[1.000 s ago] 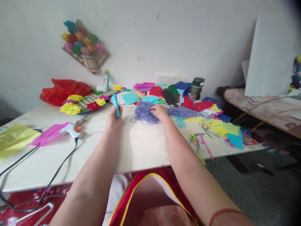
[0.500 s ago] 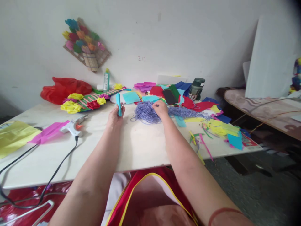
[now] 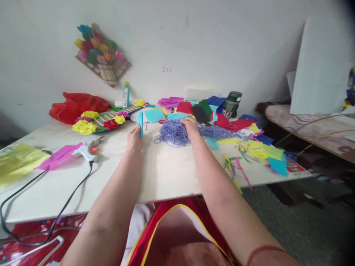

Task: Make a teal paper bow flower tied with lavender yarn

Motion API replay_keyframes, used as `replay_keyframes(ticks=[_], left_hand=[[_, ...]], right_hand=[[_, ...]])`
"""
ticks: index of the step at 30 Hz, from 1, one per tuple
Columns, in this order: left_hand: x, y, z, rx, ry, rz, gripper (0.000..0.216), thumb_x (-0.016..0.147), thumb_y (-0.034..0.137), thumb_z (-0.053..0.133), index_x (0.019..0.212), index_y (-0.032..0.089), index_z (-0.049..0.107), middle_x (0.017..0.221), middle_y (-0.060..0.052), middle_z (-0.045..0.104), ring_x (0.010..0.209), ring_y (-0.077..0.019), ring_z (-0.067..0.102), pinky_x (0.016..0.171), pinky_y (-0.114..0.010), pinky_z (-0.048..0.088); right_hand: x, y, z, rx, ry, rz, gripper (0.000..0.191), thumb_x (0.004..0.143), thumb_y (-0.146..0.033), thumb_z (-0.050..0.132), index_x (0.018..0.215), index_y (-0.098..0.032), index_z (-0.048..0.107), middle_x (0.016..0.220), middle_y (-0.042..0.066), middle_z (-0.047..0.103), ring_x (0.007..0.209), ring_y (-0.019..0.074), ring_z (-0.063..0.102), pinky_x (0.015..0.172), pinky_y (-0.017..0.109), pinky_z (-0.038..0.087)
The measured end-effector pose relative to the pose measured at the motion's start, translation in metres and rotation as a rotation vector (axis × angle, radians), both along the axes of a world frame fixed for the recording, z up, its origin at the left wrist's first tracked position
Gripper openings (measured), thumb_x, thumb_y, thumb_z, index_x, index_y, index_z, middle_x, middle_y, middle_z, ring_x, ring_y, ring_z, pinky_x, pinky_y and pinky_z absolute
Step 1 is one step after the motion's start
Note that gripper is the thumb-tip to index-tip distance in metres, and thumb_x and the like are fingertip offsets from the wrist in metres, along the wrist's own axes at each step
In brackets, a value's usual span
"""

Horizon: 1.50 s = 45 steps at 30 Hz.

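My left hand [image 3: 135,138] holds a folded strip of light-blue crepe paper [image 3: 141,123] upright between thumb and fingers, above the table. My right hand [image 3: 190,127] is at the heap of tangled purple yarn [image 3: 172,133], its fingertips pinched together at the top of the heap. The strand between those fingers is too small to make out clearly. Loose purple yarn trails off to the right behind my right wrist. Flat light-blue paper pieces [image 3: 154,115] lie just beyond the yarn.
On the left of the white table [image 3: 166,173] lie a glue gun [image 3: 85,149] with a black cord, pink paper [image 3: 59,157] and yellow paper [image 3: 20,162]. Farther back are a flower-decorated green piece [image 3: 104,120], a glue bottle [image 3: 125,95], a dark jar [image 3: 232,104] and coloured paper scraps.
My right hand's fingers have stretched slightly farther over the yarn. My left hand has turned a little, and the blue paper strip stands straighter.
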<state>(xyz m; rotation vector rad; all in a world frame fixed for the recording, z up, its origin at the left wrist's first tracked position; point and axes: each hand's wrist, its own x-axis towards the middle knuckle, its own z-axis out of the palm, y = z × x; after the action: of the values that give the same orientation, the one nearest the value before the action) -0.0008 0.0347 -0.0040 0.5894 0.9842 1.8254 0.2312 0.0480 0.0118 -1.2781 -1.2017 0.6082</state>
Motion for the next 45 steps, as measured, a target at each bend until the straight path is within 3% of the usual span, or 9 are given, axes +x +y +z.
replay_keyframes(ticks=[7,9,12,15,17,21,33,39,45], left_hand=[[0.000,-0.004,0.004,-0.047,0.046,0.153,0.022,0.075,0.023,0.068,0.062,0.017,0.052,0.052,0.008,0.049,0.049,-0.0047,0.049,0.057,-0.017,0.042],[0.003,-0.009,0.006,0.020,0.043,0.056,0.017,0.075,0.025,0.068,0.067,0.016,0.056,0.060,0.004,0.058,0.055,-0.0056,0.055,0.059,-0.017,0.044],[0.011,-0.015,0.007,0.122,0.068,-0.211,0.015,0.076,0.026,0.068,0.074,0.014,0.061,0.072,-0.004,0.068,0.059,-0.0080,0.061,0.059,-0.018,0.046],[0.019,-0.019,0.006,0.113,0.084,-0.434,0.012,0.077,0.022,0.068,0.076,0.012,0.062,0.076,-0.009,0.070,0.060,-0.0115,0.064,0.057,-0.020,0.049],[0.023,-0.020,0.005,0.096,0.050,-0.504,0.011,0.078,0.021,0.067,0.077,0.012,0.062,0.078,-0.011,0.071,0.063,-0.0130,0.066,0.056,-0.021,0.051],[0.023,-0.020,0.003,0.101,0.001,-0.567,0.007,0.081,0.018,0.063,0.082,0.010,0.062,0.081,-0.011,0.072,0.064,-0.0126,0.067,0.056,-0.020,0.053],[0.024,-0.026,0.004,0.095,-0.004,-0.687,0.010,0.080,0.018,0.063,0.086,0.011,0.063,0.095,-0.010,0.072,0.067,-0.0112,0.067,0.056,-0.019,0.054],[0.026,-0.024,0.001,0.061,0.021,-0.723,0.007,0.077,0.017,0.067,0.078,0.011,0.064,0.070,-0.007,0.070,0.058,-0.0121,0.065,0.054,-0.019,0.054],[0.029,-0.025,0.002,0.042,0.099,-0.766,0.008,0.075,0.012,0.068,0.071,0.008,0.063,0.065,-0.008,0.067,0.053,-0.0109,0.063,0.054,-0.017,0.054]], right_hand=[[-0.007,-0.013,0.014,0.017,0.310,0.113,0.021,0.067,-0.034,0.066,0.058,-0.020,0.053,0.050,-0.007,0.045,0.047,0.0079,0.036,0.050,0.023,0.033],[-0.009,-0.014,0.013,0.034,0.311,0.139,0.024,0.067,-0.039,0.066,0.059,-0.019,0.054,0.054,-0.006,0.051,0.047,0.0070,0.035,0.048,0.022,0.031],[-0.013,-0.013,0.010,0.057,0.313,0.178,0.025,0.068,-0.043,0.064,0.065,-0.019,0.058,0.059,-0.005,0.057,0.047,0.0063,0.036,0.048,0.022,0.029],[-0.019,-0.011,0.007,0.058,0.270,0.159,0.021,0.069,-0.040,0.063,0.068,-0.019,0.060,0.053,-0.006,0.051,0.048,0.0075,0.037,0.050,0.022,0.031],[-0.022,-0.011,0.007,0.083,0.195,0.111,0.017,0.070,-0.036,0.063,0.068,-0.019,0.061,0.053,-0.007,0.048,0.053,0.0089,0.042,0.055,0.022,0.035],[-0.030,-0.013,0.010,0.139,0.084,0.121,0.013,0.070,-0.030,0.061,0.065,-0.018,0.060,0.058,-0.006,0.051,0.059,0.0093,0.046,0.061,0.022,0.038],[-0.043,-0.025,0.006,0.040,0.204,0.496,0.014,0.072,-0.031,0.063,0.072,-0.017,0.061,0.058,-0.005,0.063,0.043,0.0043,0.041,0.046,0.018,0.033],[-0.055,-0.028,0.004,-0.056,0.106,0.541,0.007,0.076,-0.024,0.060,0.072,-0.017,0.061,0.066,-0.003,0.065,0.040,0.0059,0.049,0.044,0.020,0.039],[-0.058,-0.022,-0.002,-0.090,-0.032,0.494,0.013,0.081,-0.017,0.050,0.073,-0.017,0.061,0.056,-0.005,0.059,0.040,0.0091,0.051,0.045,0.022,0.042]])
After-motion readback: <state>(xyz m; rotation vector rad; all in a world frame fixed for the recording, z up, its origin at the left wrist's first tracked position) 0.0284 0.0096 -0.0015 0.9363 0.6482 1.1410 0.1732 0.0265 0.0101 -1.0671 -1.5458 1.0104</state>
